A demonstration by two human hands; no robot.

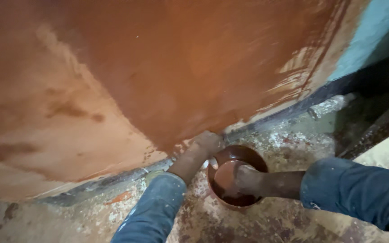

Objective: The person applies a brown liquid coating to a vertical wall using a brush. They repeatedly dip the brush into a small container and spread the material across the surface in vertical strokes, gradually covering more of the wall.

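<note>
- A round, shallow bowl (pixel 237 177) coated in wet reddish-brown paint sits on the spattered concrete floor (pixel 289 148), just in front of the base of the wall and between the person's two forearms.
- The right hand (pixel 248 179) is inside the bowl, reaching in from the right over its rim. The fingers are curled down into the paint and smeared with it. Whether they grip a cloth or tool I cannot tell.
- The left hand (pixel 207 143) lies just beyond the bowl's far left rim, pressed against the foot of the wall. It is loosely closed, knuckles up, and may hold something small against the surface; that is not clear.
- The right hand is therefore the nearer to the bowl, in contact with its contents; the left is beside it, at the wall.
- The broad wall surface (pixel 167 67) is covered in fresh orange-brown paint, uneven and paler at the left. An unpainted pale blue strip (pixel 370 36) shows at upper right.
- A dark band (pixel 113 180) runs along the wall's foot, streaked with paint.
- A paint-crusted cylindrical object (pixel 329 105), possibly a roller, lies on the floor well to the right, apart from both hands.
- Both blue denim sleeves (pixel 361 189) are rolled back; nothing stands between hands and bowl.
</note>
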